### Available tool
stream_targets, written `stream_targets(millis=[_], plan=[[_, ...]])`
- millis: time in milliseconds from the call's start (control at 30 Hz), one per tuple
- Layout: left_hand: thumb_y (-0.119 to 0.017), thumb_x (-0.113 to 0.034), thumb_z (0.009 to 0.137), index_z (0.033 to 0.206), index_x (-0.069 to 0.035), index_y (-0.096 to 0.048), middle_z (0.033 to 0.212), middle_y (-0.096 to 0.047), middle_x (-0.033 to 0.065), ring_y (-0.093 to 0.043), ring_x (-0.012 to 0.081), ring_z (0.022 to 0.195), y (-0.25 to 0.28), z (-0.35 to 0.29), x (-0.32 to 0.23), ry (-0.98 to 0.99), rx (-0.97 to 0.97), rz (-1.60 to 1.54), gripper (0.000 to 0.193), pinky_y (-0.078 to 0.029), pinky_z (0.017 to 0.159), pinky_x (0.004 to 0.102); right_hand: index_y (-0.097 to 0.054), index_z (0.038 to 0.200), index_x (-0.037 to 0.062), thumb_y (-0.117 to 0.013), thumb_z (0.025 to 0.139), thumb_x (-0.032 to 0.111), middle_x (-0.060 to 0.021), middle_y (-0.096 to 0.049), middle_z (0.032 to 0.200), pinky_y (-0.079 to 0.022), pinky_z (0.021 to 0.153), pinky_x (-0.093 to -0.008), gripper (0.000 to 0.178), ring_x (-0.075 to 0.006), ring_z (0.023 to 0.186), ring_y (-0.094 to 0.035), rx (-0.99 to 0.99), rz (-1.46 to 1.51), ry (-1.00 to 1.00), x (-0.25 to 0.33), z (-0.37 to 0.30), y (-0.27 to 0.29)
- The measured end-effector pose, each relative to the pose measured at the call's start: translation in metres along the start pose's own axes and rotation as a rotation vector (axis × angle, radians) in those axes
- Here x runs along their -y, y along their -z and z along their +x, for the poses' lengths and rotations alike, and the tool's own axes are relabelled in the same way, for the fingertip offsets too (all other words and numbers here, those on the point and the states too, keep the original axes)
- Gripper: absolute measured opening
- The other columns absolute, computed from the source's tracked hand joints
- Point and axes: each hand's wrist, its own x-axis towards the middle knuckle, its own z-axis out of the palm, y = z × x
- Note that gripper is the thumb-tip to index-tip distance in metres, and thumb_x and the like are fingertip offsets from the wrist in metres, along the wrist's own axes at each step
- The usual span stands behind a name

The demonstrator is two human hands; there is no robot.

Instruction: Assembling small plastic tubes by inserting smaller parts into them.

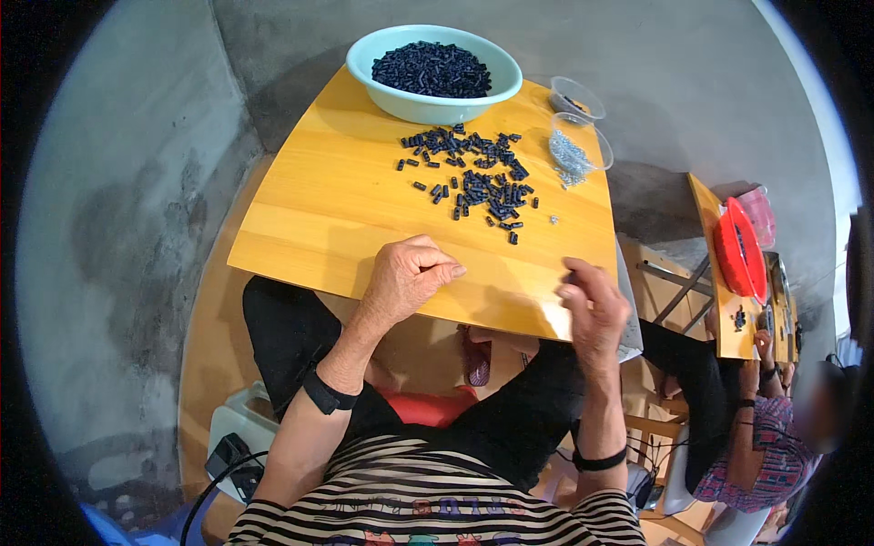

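Observation:
My left hand (408, 273) rests on the near edge of the yellow wooden table (337, 200), fingers curled shut, nothing visible in it. My right hand (594, 308) hovers at the table's near right edge, fingers bent around a small dark piece that is barely visible. A scatter of small black cylindrical parts (478, 177) lies on the tabletop beyond both hands. A pale green bowl (435, 75) full of the same black parts stands at the far edge. One small metal screw (553, 219) lies apart on the table.
Two clear plastic cups stand at the far right corner: one (579, 148) holds small silver screws, the other (575, 96) is behind it. To the right another person (756, 428) sits at a second table with a red tray (739, 247). Grey concrete floor surrounds everything.

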Motion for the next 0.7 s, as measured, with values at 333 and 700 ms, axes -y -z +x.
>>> stream_targets(millis=[333,700], plan=[[-0.073,-0.009,0.078,0.079,0.001,-0.070,0.069,-0.062,0.0066,-0.058,0.0138,0.064,0.001,0.001,-0.002,-0.030,-0.042,-0.026,0.011,-0.045,0.058,0.0257,-0.061,0.115,-0.0015,-0.056,0.090,0.001,-0.0015,-0.058,0.080,-0.038,0.053,-0.0181,0.025,-0.0051,0.060,-0.047,-0.284,0.192,-0.320,-0.069,-0.035,0.074],[-0.072,-0.005,0.077,0.079,0.000,-0.070,0.069,-0.063,0.0069,-0.060,0.0141,0.066,0.001,0.003,-0.005,-0.033,-0.025,-0.018,0.006,-0.046,0.060,0.0257,-0.062,0.117,0.0017,-0.057,0.091,0.006,0.0021,-0.054,0.077,-0.038,0.053,-0.0201,0.027,-0.0048,0.061,-0.045,-0.364,0.010,-0.482,-0.132,-0.044,0.101]])
